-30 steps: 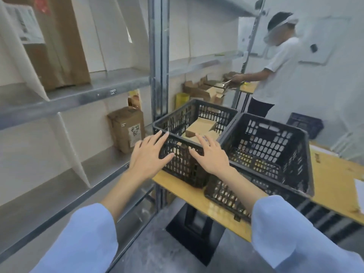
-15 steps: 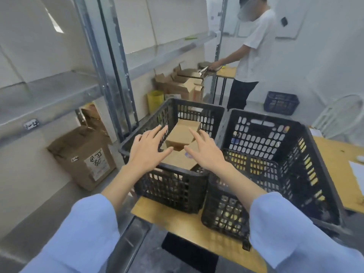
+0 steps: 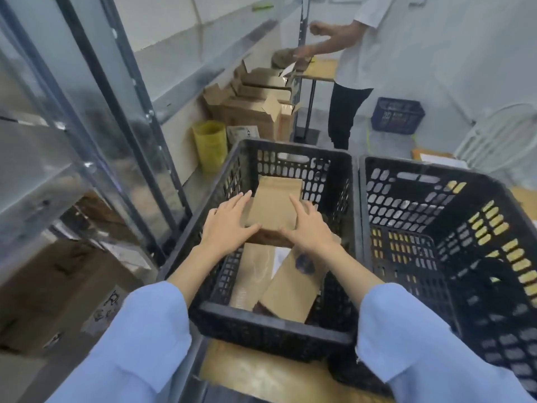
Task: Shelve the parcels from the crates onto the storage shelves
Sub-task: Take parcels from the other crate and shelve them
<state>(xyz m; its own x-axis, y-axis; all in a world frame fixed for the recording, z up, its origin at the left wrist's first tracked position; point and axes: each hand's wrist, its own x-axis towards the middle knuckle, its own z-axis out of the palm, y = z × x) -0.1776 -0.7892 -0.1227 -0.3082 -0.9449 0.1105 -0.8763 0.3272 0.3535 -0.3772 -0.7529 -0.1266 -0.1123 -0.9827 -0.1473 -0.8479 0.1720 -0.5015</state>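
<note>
1. Our left hand point(image 3: 229, 225) and right hand point(image 3: 308, 228) are spread wide with straight fingers. One lies on each side of the box point(image 3: 273, 205), touching it.
2. Our thumbs lie along the box's near edge.
3. The box sits in the left crate point(image 3: 270, 315), toward the far wall. A small gap shows between the box and that wall.
4. The box rests on top of other parcels point(image 3: 293, 286). They lie flat, lower down and closer to us, touching each other.
5. The crate is open on top, so there is room above the box.
6. The right crate point(image 3: 406, 205) stands just beside the left one, and their walls touch.
7. The left crate stands close to the table's point(image 3: 261, 376) near edge.
8. The shelves point(image 3: 35, 170) are just to our left. A post point(image 3: 128, 112) stands near the left crate's wall.
9. One parcel has a dark round mark point(image 3: 303, 261), and a white label point(image 3: 281, 254) shows beside it. Both are too blurry to read.
10. A big box point(image 3: 52, 301) sits on a low shelf. It has black writing that we cannot read.
11. Farther back are a yellow bin point(image 3: 210, 145), open boxes point(image 3: 255, 109), a person point(image 3: 357, 53), a blue crate point(image 3: 398, 114) and a white chair point(image 3: 499, 138).
</note>
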